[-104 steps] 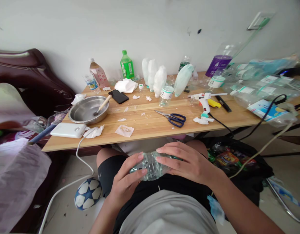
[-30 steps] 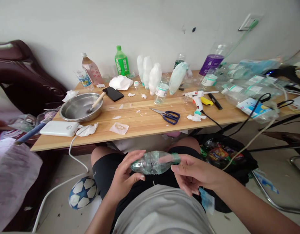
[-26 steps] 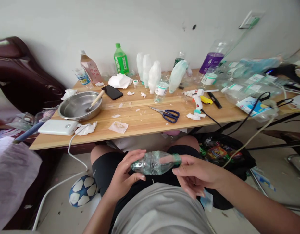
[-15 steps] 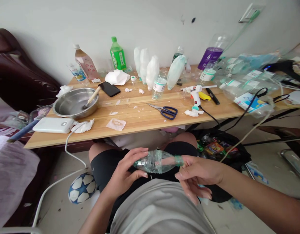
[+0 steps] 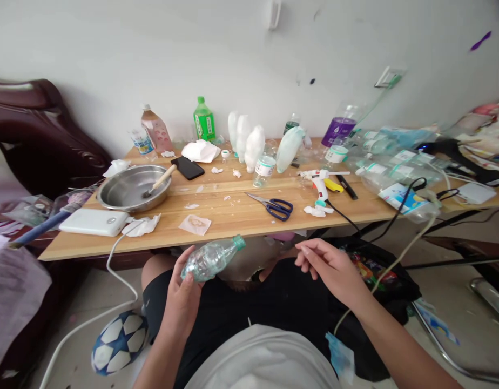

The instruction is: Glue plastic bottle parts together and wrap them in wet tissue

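Left hand [image 5: 184, 296]: holding clear, green-tipped plastic bottle [image 5: 209, 261], tilted | Right hand [image 5: 328, 266]: narrowly curled, apart; whether pinching anything, cannot tell | Blue-handled metal scissors [image 5: 278, 209]: on light wooden table [image 5: 231, 220]

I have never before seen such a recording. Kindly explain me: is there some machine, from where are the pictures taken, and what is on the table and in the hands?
There is no machine here: you see a person's two bare hands. All the pictures come from one camera worn on the head, looking forward and down, so the person's own lap is at the bottom.

The left hand holds a clear plastic bottle near one end; its green end points away from that hand. The right hand is apart from it, fingers curled, with nothing visible in it.

On the wooden table lie scissors, a glue gun and a black phone. A metal bowl with a brush in it stands toward the left.
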`<action>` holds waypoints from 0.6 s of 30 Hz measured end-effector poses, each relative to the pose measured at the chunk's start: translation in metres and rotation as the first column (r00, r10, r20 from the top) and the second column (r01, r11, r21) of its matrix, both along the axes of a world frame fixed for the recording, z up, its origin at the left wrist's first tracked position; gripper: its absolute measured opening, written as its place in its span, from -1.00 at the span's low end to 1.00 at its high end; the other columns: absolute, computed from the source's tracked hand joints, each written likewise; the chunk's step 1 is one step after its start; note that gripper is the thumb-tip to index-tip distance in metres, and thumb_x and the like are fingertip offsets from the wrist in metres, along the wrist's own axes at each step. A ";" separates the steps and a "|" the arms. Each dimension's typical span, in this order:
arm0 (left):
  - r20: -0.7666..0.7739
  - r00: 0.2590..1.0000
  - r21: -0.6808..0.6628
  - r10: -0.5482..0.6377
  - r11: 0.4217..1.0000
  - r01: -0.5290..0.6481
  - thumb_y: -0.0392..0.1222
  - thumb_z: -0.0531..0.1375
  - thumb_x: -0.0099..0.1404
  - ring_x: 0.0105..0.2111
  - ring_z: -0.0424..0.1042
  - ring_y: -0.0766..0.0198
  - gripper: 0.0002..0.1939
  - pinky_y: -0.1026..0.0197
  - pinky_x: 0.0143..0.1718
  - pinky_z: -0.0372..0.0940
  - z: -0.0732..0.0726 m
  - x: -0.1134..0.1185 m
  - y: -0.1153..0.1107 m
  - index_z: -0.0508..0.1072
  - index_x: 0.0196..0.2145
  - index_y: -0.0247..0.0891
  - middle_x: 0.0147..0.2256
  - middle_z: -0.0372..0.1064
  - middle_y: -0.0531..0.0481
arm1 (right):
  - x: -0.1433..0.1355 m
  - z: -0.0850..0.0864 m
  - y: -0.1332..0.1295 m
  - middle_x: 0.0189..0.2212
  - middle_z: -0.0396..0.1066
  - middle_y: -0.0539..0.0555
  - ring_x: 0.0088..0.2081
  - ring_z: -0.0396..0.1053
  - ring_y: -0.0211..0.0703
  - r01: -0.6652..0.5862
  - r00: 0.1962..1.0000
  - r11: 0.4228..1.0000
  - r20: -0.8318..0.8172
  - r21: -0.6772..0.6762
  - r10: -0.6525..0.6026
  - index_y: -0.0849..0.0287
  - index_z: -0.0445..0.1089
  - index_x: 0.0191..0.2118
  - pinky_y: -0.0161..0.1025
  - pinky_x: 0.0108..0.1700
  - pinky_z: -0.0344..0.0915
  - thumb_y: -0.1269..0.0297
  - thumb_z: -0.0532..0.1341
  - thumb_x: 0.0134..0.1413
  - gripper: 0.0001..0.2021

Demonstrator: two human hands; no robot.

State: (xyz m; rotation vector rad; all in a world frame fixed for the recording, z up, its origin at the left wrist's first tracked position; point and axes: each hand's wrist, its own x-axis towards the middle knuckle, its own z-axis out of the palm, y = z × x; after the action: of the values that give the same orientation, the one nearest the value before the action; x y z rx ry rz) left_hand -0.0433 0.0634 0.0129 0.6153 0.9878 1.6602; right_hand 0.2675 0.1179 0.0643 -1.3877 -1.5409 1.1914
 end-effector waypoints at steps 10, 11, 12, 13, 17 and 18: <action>0.035 0.988 0.049 0.149 0.987 -0.150 -0.18 0.44 0.10 -0.07 0.53 0.21 -0.45 0.21 -0.02 0.40 0.010 -0.003 0.002 0.46 0.06 -0.10 -0.04 0.52 -0.05 | 0.006 -0.030 0.103 0.15 0.38 0.28 0.18 0.28 0.22 -0.404 0.731 0.728 0.674 0.554 -0.107 0.14 0.31 0.26 0.25 0.20 0.25 -0.02 0.15 0.30 -0.48; 0.017 0.987 0.055 0.160 0.985 -0.161 -0.20 0.44 0.10 -0.06 0.53 0.21 -0.46 0.21 0.00 0.39 0.011 -0.003 0.002 0.47 0.05 -0.11 -0.02 0.52 -0.06 | 0.006 -0.033 0.108 0.16 0.37 0.25 0.18 0.27 0.21 -0.458 0.706 0.710 0.704 0.534 -0.074 0.11 0.29 0.28 0.23 0.20 0.26 -0.04 0.17 0.28 -0.45; 0.004 0.985 0.064 0.171 0.983 -0.171 -0.21 0.44 0.09 -0.05 0.53 0.20 -0.48 0.21 0.02 0.38 0.012 -0.004 0.002 0.48 0.03 -0.11 -0.01 0.51 -0.06 | 0.006 -0.035 0.111 0.16 0.38 0.24 0.18 0.27 0.20 -0.497 0.685 0.695 0.727 0.520 -0.054 0.09 0.29 0.28 0.22 0.20 0.27 -0.04 0.17 0.29 -0.46; -0.004 0.984 0.075 0.181 0.981 -0.180 -0.21 0.44 0.09 -0.04 0.52 0.20 -0.49 0.20 0.03 0.37 0.012 -0.004 0.003 0.49 0.02 -0.12 0.00 0.51 -0.06 | 0.007 -0.037 0.112 0.15 0.38 0.24 0.18 0.27 0.20 -0.520 0.670 0.683 0.741 0.512 -0.046 0.09 0.32 0.26 0.21 0.18 0.28 -0.03 0.15 0.30 -0.49; -0.004 0.979 0.103 0.204 0.974 -0.202 -0.18 0.43 0.11 0.00 0.50 0.15 -0.52 0.14 0.07 0.36 0.011 -0.005 0.004 0.50 0.00 -0.14 0.03 0.51 -0.10 | 0.007 -0.040 0.108 0.08 0.41 0.28 0.15 0.29 0.19 -0.531 0.658 0.659 0.749 0.533 -0.076 0.13 0.46 0.11 0.20 0.14 0.31 0.08 0.10 0.36 -0.63; -0.007 0.977 0.101 0.213 0.972 -0.212 -0.17 0.43 0.11 0.01 0.50 0.13 -0.52 0.13 0.07 0.36 0.011 -0.005 0.005 0.50 0.01 -0.15 0.04 0.51 -0.12 | 0.006 -0.040 0.107 0.04 0.42 0.28 0.12 0.30 0.18 -0.527 0.660 0.654 0.747 0.542 -0.088 0.15 0.48 0.07 0.18 0.13 0.32 0.11 0.10 0.37 -0.66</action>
State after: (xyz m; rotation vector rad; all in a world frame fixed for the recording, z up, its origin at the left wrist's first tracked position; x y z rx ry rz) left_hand -0.0481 0.0679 0.0239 0.6077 1.0170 1.9050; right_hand 0.2737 0.2244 0.0246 -1.1080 -2.4653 -0.0470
